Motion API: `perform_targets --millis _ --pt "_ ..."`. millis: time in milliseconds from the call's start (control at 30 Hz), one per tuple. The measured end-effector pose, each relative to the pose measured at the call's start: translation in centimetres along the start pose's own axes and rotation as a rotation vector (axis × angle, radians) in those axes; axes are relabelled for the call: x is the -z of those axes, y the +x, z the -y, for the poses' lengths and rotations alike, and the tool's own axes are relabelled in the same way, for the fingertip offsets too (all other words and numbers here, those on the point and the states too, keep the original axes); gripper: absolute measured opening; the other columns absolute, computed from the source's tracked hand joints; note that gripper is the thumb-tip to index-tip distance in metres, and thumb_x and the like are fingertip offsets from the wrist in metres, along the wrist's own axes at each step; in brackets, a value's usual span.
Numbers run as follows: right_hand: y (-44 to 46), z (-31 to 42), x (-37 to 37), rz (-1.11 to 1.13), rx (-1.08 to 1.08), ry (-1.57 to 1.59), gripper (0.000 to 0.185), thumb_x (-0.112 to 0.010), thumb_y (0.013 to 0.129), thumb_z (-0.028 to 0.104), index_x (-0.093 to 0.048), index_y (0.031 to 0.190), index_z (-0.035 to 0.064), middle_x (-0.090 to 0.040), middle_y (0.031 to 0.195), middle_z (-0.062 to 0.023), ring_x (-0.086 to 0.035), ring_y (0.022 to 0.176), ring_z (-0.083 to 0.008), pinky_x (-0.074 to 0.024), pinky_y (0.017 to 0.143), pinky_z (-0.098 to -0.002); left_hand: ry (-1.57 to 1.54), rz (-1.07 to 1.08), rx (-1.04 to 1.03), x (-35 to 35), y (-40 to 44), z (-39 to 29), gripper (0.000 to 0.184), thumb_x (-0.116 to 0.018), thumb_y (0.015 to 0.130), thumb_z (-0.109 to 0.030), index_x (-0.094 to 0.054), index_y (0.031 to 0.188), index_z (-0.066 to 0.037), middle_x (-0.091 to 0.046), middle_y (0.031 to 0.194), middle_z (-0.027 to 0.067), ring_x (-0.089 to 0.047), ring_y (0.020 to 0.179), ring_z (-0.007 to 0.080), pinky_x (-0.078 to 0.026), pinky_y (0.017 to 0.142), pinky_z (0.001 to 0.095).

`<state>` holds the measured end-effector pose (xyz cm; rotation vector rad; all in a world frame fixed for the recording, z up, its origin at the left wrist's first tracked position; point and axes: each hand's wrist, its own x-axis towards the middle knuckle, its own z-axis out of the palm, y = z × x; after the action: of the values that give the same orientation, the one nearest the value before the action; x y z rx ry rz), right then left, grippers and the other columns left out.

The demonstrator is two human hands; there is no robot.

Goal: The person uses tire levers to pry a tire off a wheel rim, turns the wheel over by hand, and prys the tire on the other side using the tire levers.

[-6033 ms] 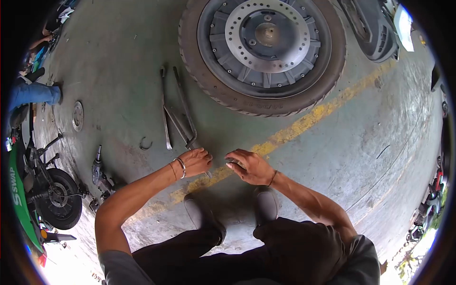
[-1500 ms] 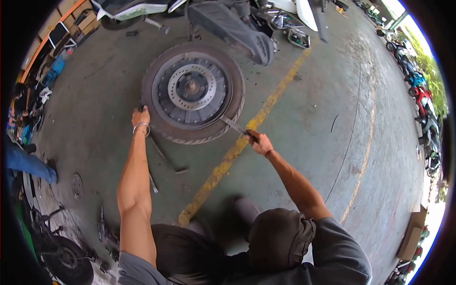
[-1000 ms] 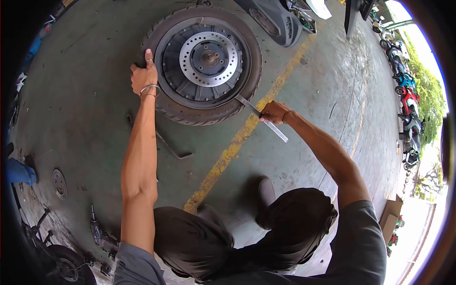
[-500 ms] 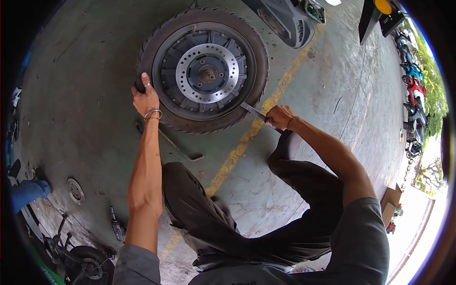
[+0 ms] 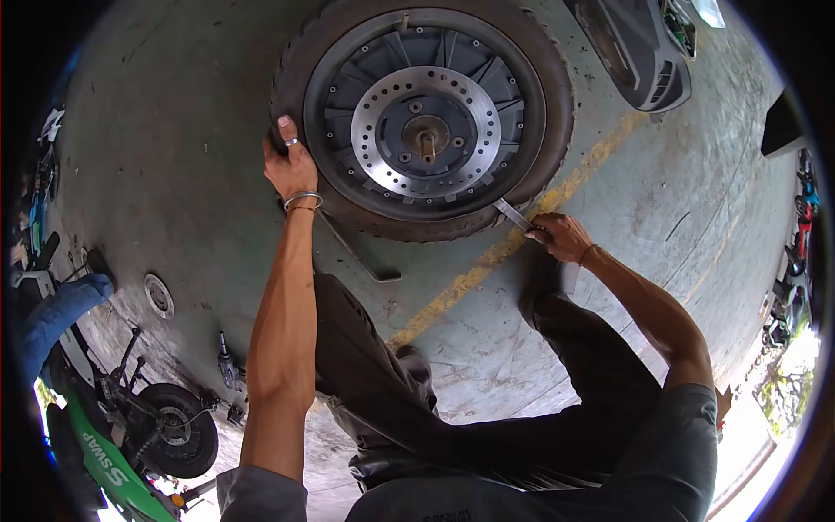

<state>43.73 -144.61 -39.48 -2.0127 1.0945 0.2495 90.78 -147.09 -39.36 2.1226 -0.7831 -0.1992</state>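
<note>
A motorcycle wheel lies flat on the floor, with a black tire (image 5: 409,230) around a dark rim (image 5: 348,178) and a drilled brake disc (image 5: 372,148) on top. My left hand (image 5: 291,167) grips the tire's left side, thumb on top and the other fingers partly hidden at its outer edge. In my right hand (image 5: 561,237) is a flat metal tire lever (image 5: 511,213). Its tip reaches the seam between tire and rim at the lower right. An L-shaped metal rod (image 5: 355,254) lies on the floor near my left forearm, partly under the tire's edge.
A grey plastic cover (image 5: 648,74) lies at the upper right. To the left are a power driver (image 5: 229,361), a round metal plate (image 5: 158,296) and a green scooter (image 5: 104,452). Another person's blue trouser leg (image 5: 65,313) shows at the far left. A yellow line (image 5: 452,291) crosses the floor.
The camera view has shifted, so the wheel appears larger and farther right. Both hands keep their holds, and the lever's tip is still at the rim edge.
</note>
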Motion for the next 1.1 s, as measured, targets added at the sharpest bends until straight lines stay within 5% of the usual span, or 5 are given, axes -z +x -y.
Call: perform_targets --millis 267,600,733,933,1100 --pt "-1.9 5.4 -0.4 -0.345 0.02 -0.248 0.014 -0.063 0.085 0.013 -0.053 0.092 0.0057 -0.057 0.085 -0.012 -0.061 0.078 -0.0325 -0.0507 0.061 -0.0439 0.025 0.001 -0.024 -0.1 0.0 -0.2 0.085 -0.044 0.087 -0.071 -0.055 0.12 0.007 -0.061 0.103 0.0358 -0.058 0.1 0.0521 -0.045 0.086 0.0495" --pt "10.0 22.9 -16.4 0.213 0.679 -0.124 0.038 -0.058 0.084 0.012 -0.054 0.12 0.0035 -0.052 0.121 -0.0146 -0.054 0.115 -0.0302 -0.0556 0.084 -0.0412 0.035 0.031 0.034 0.2 0.0 0.1 0.085 -0.046 0.086 -0.072 -0.057 0.118 0.007 -0.064 0.091 0.031 -0.062 0.089 0.0485 -0.046 0.082 0.0485" --pt "19.3 29.0 -24.2 -0.389 1.056 -0.345 0.023 -0.056 0.084 0.023 -0.066 0.103 0.0155 -0.056 0.114 -0.0015 -0.043 0.121 -0.0242 -0.0381 0.104 -0.0454 0.039 0.028 0.034 0.4 0.1 -0.1 0.084 -0.047 0.086 -0.071 -0.059 0.115 0.006 -0.065 0.091 0.0305 -0.062 0.09 0.0483 -0.047 0.082 0.0475" --pt "23.7 31.2 -27.0 -0.051 1.206 -0.57 0.012 -0.057 0.079 0.02 -0.067 0.076 0.0152 -0.064 0.091 0.0051 -0.05 0.111 -0.0203 -0.0319 0.106 -0.0468 0.044 0.057 0.081 0.3 -0.3 -0.9 0.085 -0.046 0.087 -0.07 -0.058 0.119 0.008 -0.061 0.114 0.0321 -0.057 0.108 0.0478 -0.043 0.093 0.0468" --pt "16.4 32.5 -23.3 0.093 1.203 -0.425 0.013 -0.055 0.088 0.02 -0.059 0.097 0.0114 -0.064 0.08 0.0002 -0.062 0.096 -0.0239 -0.0447 0.086 -0.0473 0.003 0.067 0.05 0.4 -0.7 -1.9 0.088 -0.045 0.089 -0.068 -0.054 0.124 0.011 -0.057 0.122 0.0323 -0.052 0.116 0.0479 -0.04 0.099 0.0448"
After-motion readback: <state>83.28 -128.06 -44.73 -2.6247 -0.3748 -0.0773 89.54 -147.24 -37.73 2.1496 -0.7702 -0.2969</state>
